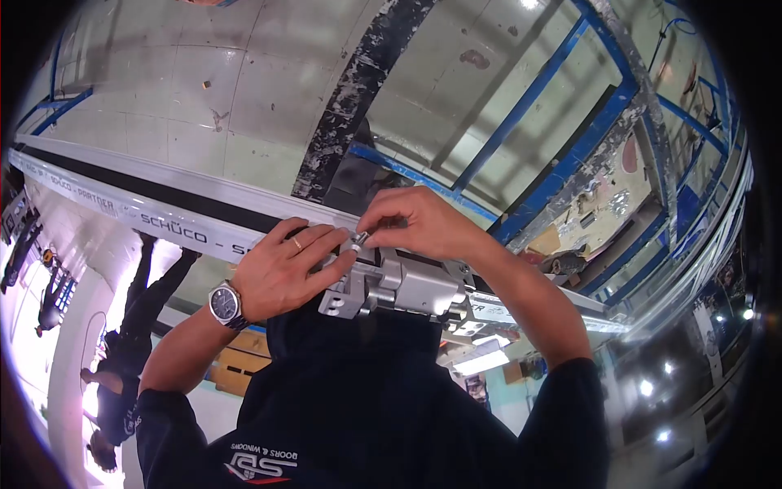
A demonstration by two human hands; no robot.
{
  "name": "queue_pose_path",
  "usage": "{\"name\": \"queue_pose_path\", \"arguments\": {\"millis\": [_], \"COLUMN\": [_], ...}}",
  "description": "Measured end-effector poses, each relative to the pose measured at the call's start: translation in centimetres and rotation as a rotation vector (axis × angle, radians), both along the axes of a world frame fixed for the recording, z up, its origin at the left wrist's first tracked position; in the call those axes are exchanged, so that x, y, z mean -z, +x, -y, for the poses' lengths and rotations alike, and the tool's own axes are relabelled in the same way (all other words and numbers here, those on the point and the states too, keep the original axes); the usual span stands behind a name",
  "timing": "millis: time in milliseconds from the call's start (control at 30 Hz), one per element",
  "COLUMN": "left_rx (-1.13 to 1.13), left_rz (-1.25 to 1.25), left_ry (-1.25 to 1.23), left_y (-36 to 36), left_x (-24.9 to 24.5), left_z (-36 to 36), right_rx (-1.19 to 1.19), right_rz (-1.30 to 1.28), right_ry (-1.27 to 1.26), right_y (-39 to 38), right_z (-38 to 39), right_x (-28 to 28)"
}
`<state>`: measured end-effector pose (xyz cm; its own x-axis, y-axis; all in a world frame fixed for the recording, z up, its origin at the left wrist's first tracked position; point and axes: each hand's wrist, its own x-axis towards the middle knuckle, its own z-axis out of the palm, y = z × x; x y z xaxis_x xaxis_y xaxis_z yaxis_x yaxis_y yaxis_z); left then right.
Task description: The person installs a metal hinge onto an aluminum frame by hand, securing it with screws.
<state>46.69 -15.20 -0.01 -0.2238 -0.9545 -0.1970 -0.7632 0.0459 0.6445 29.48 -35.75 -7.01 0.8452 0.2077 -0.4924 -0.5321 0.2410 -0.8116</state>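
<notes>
A long aluminium profile with printed protective film crosses in front of me. On it sits a silver, hinge-like metal fitting with rounded barrels and blocks. My left hand, wearing a ring and a wristwatch, lies across the profile, thumb and forefinger closing on a small shiny metal part at the fitting's left end. From the other side my right hand pinches that same part between thumb and fingertips. The fingers cover much of it, so its exact kind is hidden.
Blue metal frames and a scuffed black bar stand beyond the profile. A cluttered shelf with loose bits lies to the right. Another person in dark clothes stands at the far left.
</notes>
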Motion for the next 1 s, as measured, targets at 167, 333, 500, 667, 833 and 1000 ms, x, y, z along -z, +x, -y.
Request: {"name": "queue_pose_path", "arguments": {"millis": [167,333,500,667,833,1000], "left_rx": [-0.026,-0.063,-0.054,-0.055,-0.058,-0.074], "left_rz": [-0.014,-0.037,-0.031,-0.019,-0.041,-0.026], "left_ry": [-0.034,-0.029,-0.019,-0.024,-0.029,-0.045], "left_y": [0.0,-0.2,-0.2,-0.2,-0.1,-0.2], "left_x": [0.6,0.9,1.0,0.9,0.9,0.9], "left_z": [0.4,0.3,0.4,0.3,0.7,0.5], "right_rx": [-0.009,-0.039,-0.082,-0.078,-0.031,0.025], "right_rz": [0.092,0.223,0.291,0.283,0.169,0.268], "right_ry": [-0.028,0.031,0.014,0.030,0.017,-0.064], "right_y": [0.5,0.6,0.8,1.0,1.0,0.3], "right_z": [-0.2,0.3,0.5,0.4,0.0,-0.7], "right_x": [0.8,2.1,2.9,2.4,1.0,1.1]}}
